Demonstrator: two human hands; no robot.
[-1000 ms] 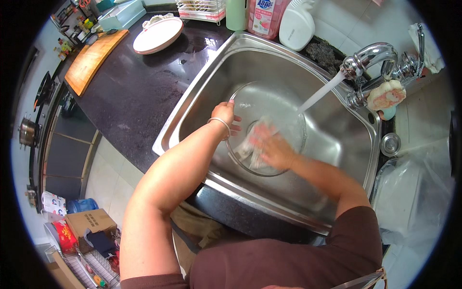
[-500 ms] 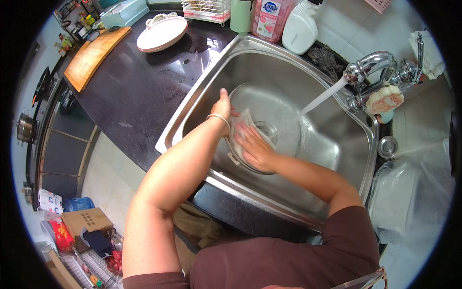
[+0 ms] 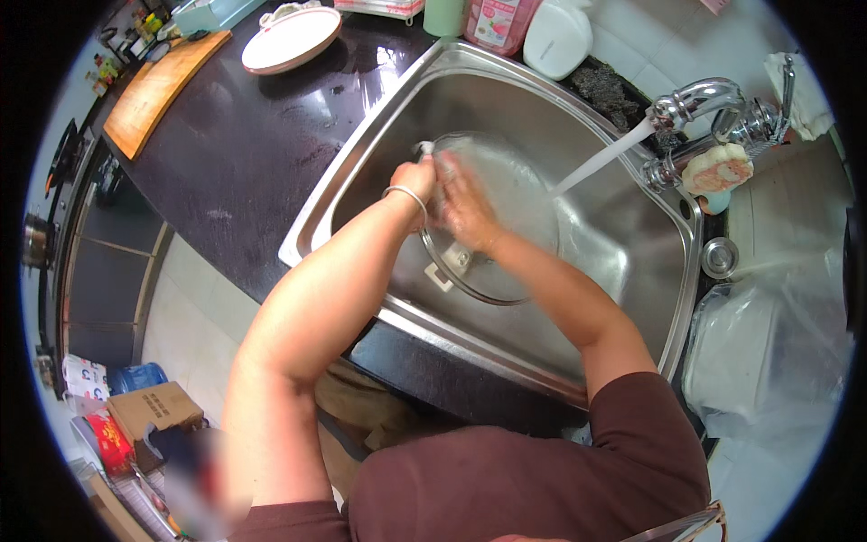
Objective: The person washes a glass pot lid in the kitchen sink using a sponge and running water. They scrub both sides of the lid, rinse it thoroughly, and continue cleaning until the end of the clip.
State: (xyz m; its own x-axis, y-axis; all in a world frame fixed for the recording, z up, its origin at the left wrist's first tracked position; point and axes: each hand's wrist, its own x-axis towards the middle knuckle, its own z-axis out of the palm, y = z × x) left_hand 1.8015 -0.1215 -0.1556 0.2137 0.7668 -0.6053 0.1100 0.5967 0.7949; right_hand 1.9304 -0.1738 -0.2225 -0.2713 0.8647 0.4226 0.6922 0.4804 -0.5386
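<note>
Glass, by the look of it: a round see-through lid [image 3: 497, 226] with a metal rim stands tilted in the steel sink [image 3: 632, 262], its lower edge down near the sink's front wall and its upper edge leaning up toward the back.

Head view, the only one. The left hand [image 3: 414, 179], a thin bangle [image 3: 408, 194] on its wrist, is closed on the lid's upper-left rim, close to a small metal fitting at the edge. The right hand [image 3: 465, 206] lies flat on the lid's face just beside the left, fingers spread. It is blurred, and whether it presses a cloth or sponge against the glass I cannot tell. The two hands are close together, nearly touching.

Water [image 3: 601, 161] pours in a slanted stream from the tap [image 3: 700, 98] at the right toward the sink floor, just behind the lid.

Handling, as a judgement: the lid is stiff and fairly heavy for its size, wet and probably soapy, so slippery. Being glass, it could chip or crack if it slid against the steel. The metal rim gives the surest hold, with fingers curled round the edge as the left hand has them. The flat pane offers nothing to grasp, only to press on. A pale square piece [image 3: 440, 275] at the lower rim may be a clip or vent, not a handle.

On the dark counter [image 3: 226, 163] lie a wooden board [image 3: 153, 90] and a white plate [image 3: 291, 38]. Bottles [image 3: 501, 20] stand behind the sink.
</note>
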